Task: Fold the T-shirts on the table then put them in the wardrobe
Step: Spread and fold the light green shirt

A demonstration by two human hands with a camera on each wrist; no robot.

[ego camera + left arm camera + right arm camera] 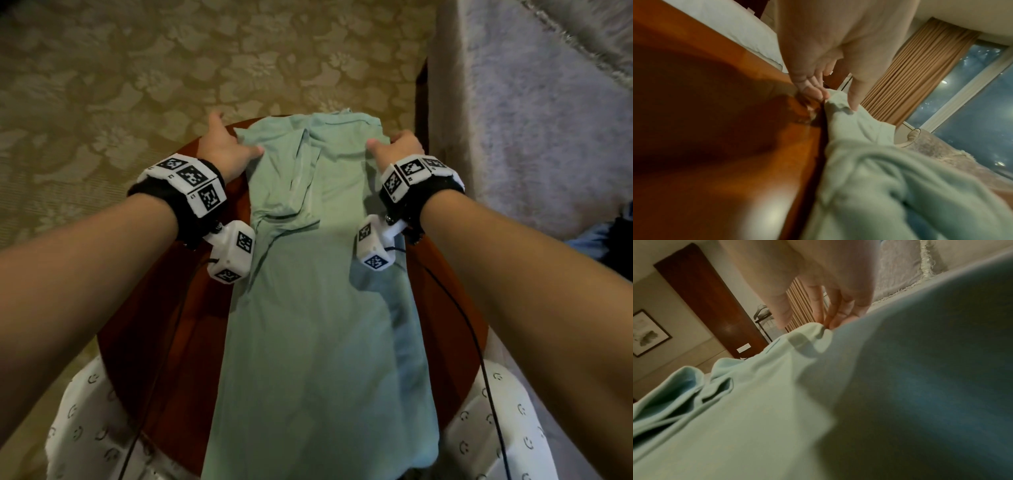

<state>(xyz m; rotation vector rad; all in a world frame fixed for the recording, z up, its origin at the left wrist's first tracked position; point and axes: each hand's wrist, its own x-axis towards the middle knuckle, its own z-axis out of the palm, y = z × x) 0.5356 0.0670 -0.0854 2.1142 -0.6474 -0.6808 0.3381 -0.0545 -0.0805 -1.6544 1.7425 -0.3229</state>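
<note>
A pale green T-shirt (318, 308) lies as a long narrow strip on the round red-brown table (154, 325), its sides folded in and its near end hanging over the table's front edge. My left hand (233, 145) is at the shirt's far left corner, thumb on top. In the left wrist view this hand (836, 100) pinches the T-shirt (890, 178) edge just above the table (715, 113). My right hand (394, 142) holds the far right corner. Seen from the right wrist, the right hand (809, 322) pinches a raised fold of the T-shirt (756, 402).
A bed with a pale fuzzy cover (531, 120) stands close on the right. Patterned carpet (137, 68) lies beyond and left of the table. My white printed clothing (89, 428) shows at the near edge. A dark wooden panel (711, 305) and a curtain (910, 73) are farther off.
</note>
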